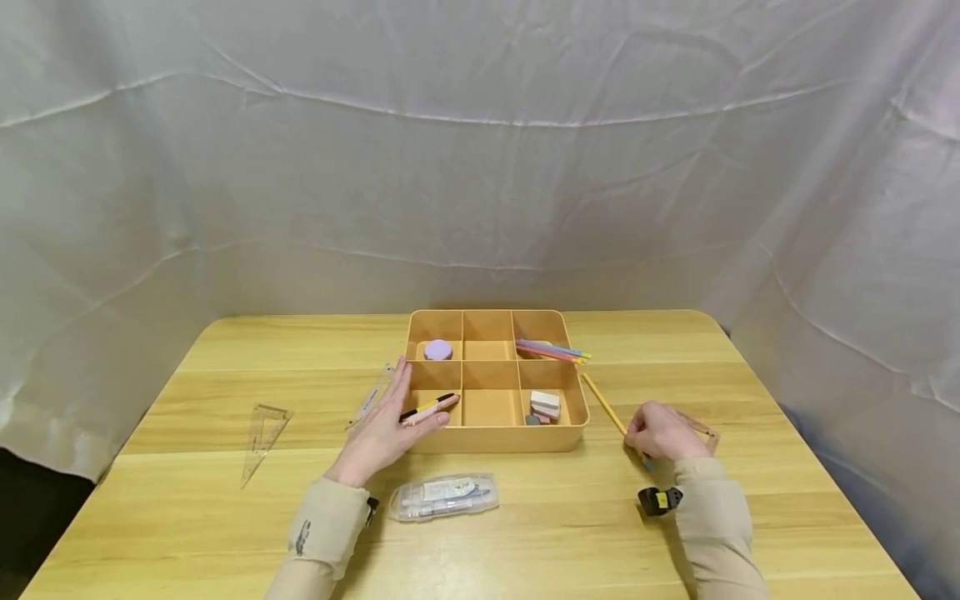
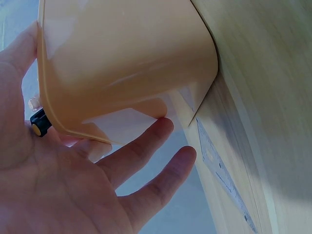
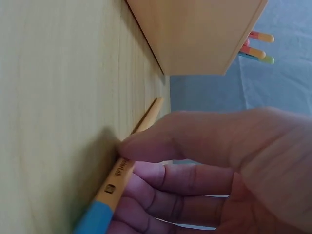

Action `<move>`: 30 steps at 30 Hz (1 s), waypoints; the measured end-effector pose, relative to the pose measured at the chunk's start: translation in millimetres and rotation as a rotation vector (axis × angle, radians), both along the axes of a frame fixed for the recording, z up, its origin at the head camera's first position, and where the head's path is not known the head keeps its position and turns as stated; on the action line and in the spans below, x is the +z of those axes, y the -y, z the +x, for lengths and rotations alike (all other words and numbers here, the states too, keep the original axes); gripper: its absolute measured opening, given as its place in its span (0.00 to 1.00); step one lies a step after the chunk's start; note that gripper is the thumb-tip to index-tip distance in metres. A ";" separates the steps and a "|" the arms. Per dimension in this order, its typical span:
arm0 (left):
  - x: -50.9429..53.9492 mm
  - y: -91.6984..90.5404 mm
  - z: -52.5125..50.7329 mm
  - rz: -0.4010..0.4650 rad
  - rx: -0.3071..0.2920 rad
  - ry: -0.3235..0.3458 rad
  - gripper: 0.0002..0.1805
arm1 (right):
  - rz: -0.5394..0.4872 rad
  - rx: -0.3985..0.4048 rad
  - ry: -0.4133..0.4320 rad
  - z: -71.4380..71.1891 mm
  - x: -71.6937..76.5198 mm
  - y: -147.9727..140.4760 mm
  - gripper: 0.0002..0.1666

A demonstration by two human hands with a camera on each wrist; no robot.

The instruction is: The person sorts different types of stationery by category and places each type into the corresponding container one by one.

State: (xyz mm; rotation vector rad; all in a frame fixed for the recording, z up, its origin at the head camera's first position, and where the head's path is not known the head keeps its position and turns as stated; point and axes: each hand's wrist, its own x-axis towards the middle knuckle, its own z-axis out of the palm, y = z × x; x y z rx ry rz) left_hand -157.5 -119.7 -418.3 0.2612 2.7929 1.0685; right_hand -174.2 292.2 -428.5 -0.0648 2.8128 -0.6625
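An orange organizer box [image 1: 495, 439] with six compartments stands at the table's middle. My left hand [image 1: 381, 433] rests against its left side, fingers extended, thumb over the front left compartment, where pens [image 1: 431, 408] lie. In the left wrist view the fingers touch the box wall [image 2: 131, 63]. My right hand [image 1: 663, 431] pinches a yellow pen with a blue end [image 1: 606, 404] right of the box; in the right wrist view thumb and fingers hold the pen [image 3: 114, 183] just above or on the table. Colored pens [image 1: 555, 351] stick out of the back right compartment.
A purple round item [image 1: 438, 350] and erasers [image 1: 545, 404] lie in the box. A clear pencil case [image 1: 444, 497] lies in front. Left of the box are a ruler [image 1: 367, 403] and a set square [image 1: 264, 433]; another clear piece [image 1: 705, 431] lies beside my right hand.
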 end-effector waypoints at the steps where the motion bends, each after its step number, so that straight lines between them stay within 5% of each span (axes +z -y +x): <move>1: 0.1 0.1 0.0 0.001 -0.001 0.001 0.59 | 0.000 0.000 -0.002 -0.1 0.2 0.2 0.06; 23: 1.1 -0.4 0.4 0.001 0.001 -0.012 0.58 | -0.029 -0.019 -0.004 -1.0 -2.1 -1.9 0.06; 30: 1.1 -0.6 0.6 -0.007 0.004 -0.011 0.59 | -0.126 -0.008 0.005 -1.8 -3.0 -5.3 0.05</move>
